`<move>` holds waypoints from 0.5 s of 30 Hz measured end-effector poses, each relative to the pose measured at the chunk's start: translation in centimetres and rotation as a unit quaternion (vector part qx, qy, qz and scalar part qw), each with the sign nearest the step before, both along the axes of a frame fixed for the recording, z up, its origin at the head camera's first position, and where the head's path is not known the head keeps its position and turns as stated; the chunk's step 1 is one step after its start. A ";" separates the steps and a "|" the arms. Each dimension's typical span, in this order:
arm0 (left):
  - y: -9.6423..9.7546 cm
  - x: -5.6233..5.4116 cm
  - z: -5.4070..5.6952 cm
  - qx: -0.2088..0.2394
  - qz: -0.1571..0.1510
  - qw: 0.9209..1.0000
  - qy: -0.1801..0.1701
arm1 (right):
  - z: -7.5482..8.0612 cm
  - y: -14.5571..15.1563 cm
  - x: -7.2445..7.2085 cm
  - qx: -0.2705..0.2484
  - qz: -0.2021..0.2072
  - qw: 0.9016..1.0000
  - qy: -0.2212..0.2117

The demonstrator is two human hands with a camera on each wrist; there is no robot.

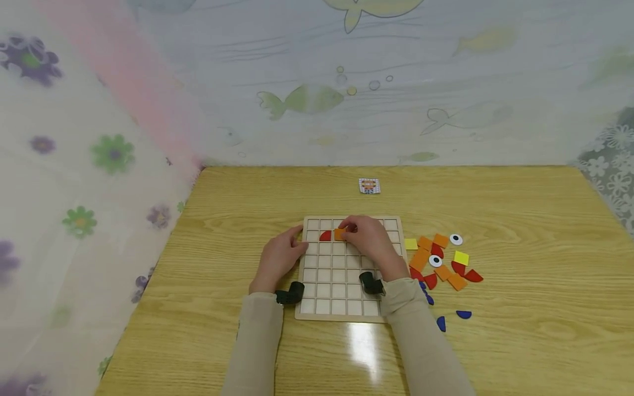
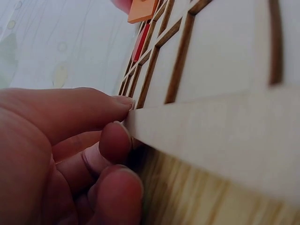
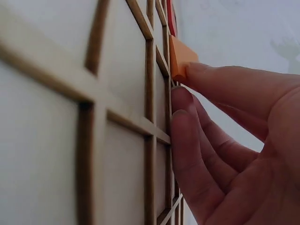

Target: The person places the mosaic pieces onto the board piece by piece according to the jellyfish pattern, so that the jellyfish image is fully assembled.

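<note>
A wooden grid board point(image 1: 324, 276) lies on the table, with a red quarter-circle piece point(image 1: 325, 236) in its second row from the top. My right hand point(image 1: 369, 240) pinches an orange square tile point(image 1: 339, 235) right over the cell beside that red piece; the right wrist view shows the tile point(image 3: 182, 58) tilted against the grid bars between my fingertips. On the other side, my left hand point(image 1: 281, 256) holds the board's left rim near its top corner. Curled fingers point(image 2: 123, 187) and the rim point(image 2: 187, 133) meet in the left wrist view.
Right of the board lie loose orange tiles point(image 1: 457, 281), red quarter-circles point(image 1: 474, 275), yellow squares point(image 1: 462, 258), blue half-round pieces point(image 1: 463, 314) and white eye discs point(image 1: 456, 240). Behind the board sits a small pattern card point(image 1: 369, 186). A fish-patterned curtain point(image 1: 307, 132) borders the table's back.
</note>
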State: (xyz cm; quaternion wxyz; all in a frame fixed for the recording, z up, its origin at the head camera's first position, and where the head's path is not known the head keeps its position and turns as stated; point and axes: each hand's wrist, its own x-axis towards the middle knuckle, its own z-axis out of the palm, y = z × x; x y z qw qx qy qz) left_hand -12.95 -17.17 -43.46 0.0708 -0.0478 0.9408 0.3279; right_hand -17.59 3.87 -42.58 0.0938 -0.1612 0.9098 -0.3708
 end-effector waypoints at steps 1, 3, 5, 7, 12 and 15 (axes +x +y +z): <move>0.0 0.0 0.0 0.000 0.000 1.000 0.000 | 0.0 0.0 0.0 0.003 0.002 1.000 0.004; 0.0 0.0 0.1 0.001 -0.001 1.000 -0.001 | 0.0 0.0 0.1 0.005 0.006 1.000 0.011; 0.0 0.1 0.1 0.002 0.000 1.000 -0.001 | 0.0 -0.1 0.1 0.008 0.007 1.000 0.014; 0.0 0.1 0.1 0.003 -0.001 1.000 -0.002 | 0.1 -0.3 0.2 0.013 0.009 1.000 0.017; 0.0 0.1 0.1 0.003 -0.001 1.000 -0.003 | 0.0 -0.4 0.2 0.022 0.013 1.000 0.015; 0.0 0.1 0.0 0.001 -0.002 1.000 -0.003 | 0.0 -0.3 0.2 0.018 0.017 1.000 0.010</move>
